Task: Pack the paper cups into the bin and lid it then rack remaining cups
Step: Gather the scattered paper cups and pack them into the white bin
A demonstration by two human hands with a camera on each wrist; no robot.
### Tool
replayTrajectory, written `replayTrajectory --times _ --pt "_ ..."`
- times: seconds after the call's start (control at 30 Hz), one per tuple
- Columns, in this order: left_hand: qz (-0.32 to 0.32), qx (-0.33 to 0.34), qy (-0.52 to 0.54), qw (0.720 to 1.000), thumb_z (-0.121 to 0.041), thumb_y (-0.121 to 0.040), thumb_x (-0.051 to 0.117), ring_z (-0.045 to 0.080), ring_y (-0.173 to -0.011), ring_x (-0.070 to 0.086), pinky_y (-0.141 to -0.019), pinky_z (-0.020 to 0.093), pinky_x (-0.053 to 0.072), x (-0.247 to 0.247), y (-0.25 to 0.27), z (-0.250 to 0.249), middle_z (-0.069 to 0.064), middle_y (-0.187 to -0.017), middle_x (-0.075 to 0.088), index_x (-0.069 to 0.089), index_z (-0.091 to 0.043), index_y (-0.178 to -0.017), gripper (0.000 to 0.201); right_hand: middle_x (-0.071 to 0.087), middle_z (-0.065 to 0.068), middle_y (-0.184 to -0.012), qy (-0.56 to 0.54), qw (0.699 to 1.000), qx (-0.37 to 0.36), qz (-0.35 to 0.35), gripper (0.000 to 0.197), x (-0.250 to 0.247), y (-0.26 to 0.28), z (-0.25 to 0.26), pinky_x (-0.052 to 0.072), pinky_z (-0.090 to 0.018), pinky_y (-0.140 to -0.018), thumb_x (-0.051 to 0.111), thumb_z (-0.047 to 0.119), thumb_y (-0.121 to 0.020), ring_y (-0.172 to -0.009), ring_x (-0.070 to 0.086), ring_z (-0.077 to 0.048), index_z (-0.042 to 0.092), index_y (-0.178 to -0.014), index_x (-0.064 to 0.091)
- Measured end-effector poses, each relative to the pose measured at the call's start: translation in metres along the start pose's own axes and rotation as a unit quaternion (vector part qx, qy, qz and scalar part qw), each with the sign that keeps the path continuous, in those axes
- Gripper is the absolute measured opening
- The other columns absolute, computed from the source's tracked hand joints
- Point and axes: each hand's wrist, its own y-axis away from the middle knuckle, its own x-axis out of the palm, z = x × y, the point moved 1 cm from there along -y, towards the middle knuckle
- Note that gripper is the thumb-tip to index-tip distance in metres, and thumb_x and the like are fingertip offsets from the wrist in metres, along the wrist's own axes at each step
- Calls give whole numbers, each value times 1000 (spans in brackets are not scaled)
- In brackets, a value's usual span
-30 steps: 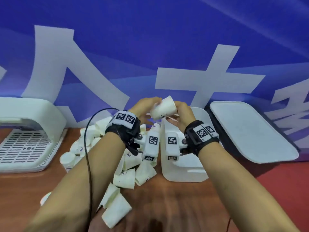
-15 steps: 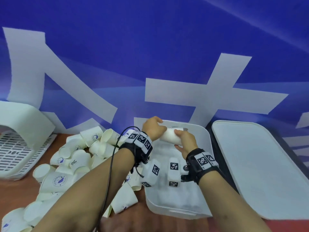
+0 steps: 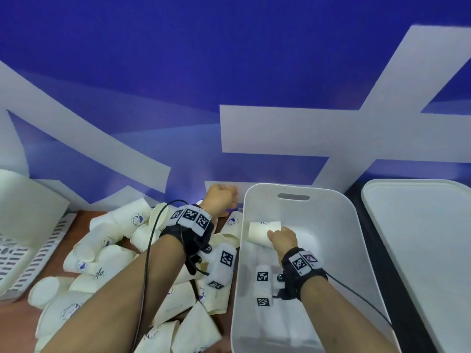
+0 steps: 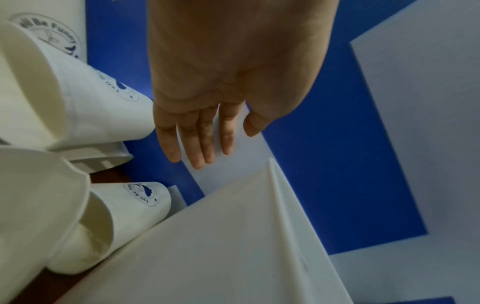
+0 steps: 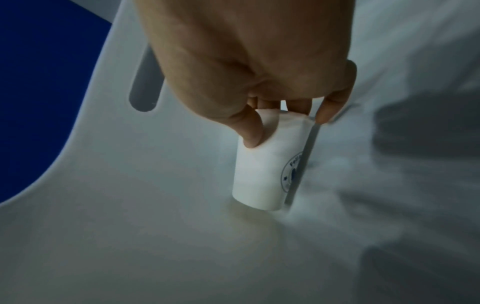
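Blue backdrop (image 3: 178, 59) with large white lettering was seen behind a brown tabletop (image 3: 84, 216), on which the work was laid out. Right hand (image 3: 283, 239) was noted inside the white bin (image 3: 367, 263), fingers and thumb curled round one end of a single paper cup (image 3: 263, 231); in the right-wrist view the thumb (image 5: 253, 131) was pressed on the cup's side wall and the far end was at, or just above, the bin floor, contact not resolvable through blur. Long axis of the held cup was judged to run on from the fingers, toward the bin's far left corner and the wall with the handle slot (image 3: 293, 197). Whether it was one cup or a nested few could not be told. Otherwise the bin looked bare, though its near end was blurred. Left hand (image 3: 220, 203) was recorded outside the bin, just beyond its far left corner, holding nothing; in the left-wrist view the fingers (image 4: 197, 142) were extended and relaxed. Loose cup pile (image 3: 122, 250) lay directly beneath and to the left of that hand, against the bin's left wall, so the left hand was judged nearer for the next pick, the right committed to setting down. Lid (image 3: 428, 250) was noted flat to the right of the bin, off; drying rack (image 3: 33, 248) at far left, no cups seen on it. Packing was judged barely begun.
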Motion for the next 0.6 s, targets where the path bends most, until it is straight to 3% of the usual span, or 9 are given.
replayTrajectory --times 0.1,0.2,0.3,0.37,0.5,0.6 --pt "-15 -19 -32 999 -10 -92 46 17 -66 59 -56 21 42 -5 -15 11 11 -92 60 57 -12 -82 15 58 -11 -104 16 1000 18 -5 30 -1 -7 -5 41 -28 -79 54 10 -90 -90 51 -25 -2 -117 59" --pt "-10 -19 -109 994 -5 -83 59 22 -77 55 -60 26 44 -3 -21 23 12 -86 61 60 -10 -78 7 58 -9 -101 24 999 43 -24 30 -8 -7 -7 38 -26 -76 61 22 -88 -90 54 -26 1 -109 61" --pt "8 -18 -178 984 0 -78 64 23 -79 57 -81 36 53 0 -19 33 11 -83 60 59 -11 -75 12 51 -9 -128 -41 997 55 -37 60 -10 -4 -6 38 -31 -93 70 27 -84 -118 50 -29 5 -134 45" --pt "17 -17 -186 982 0 -78 62 24 -77 56 -79 35 54 2 -16 35 11 -80 59 58 -14 -74 15 51 -9 -131 -86 993 61 -53 69 -13 1 0 39 -35 -97 73 31 -80 -119 50 -31 6 -136 44" --pt "3 -7 -185 983 -4 -74 69 24 -73 53 -72 32 48 2 -8 30 11 -79 60 61 -9 -80 11 55 -7 -102 -173 984 29 -42 30 -29 21 17 38 -31 -81 62 14 -88 -88 51 -21 2 -115 58" --pt "13 4 -192 981 -4 -78 67 24 -74 53 -72 30 46 -4 6 23 12 -80 60 62 -5 -86 10 57 -4 -100 -231 973 18 -4 17 -31 44 31 41 -29 -75 57 8 -89 -79 53 -15 11 -105 59"
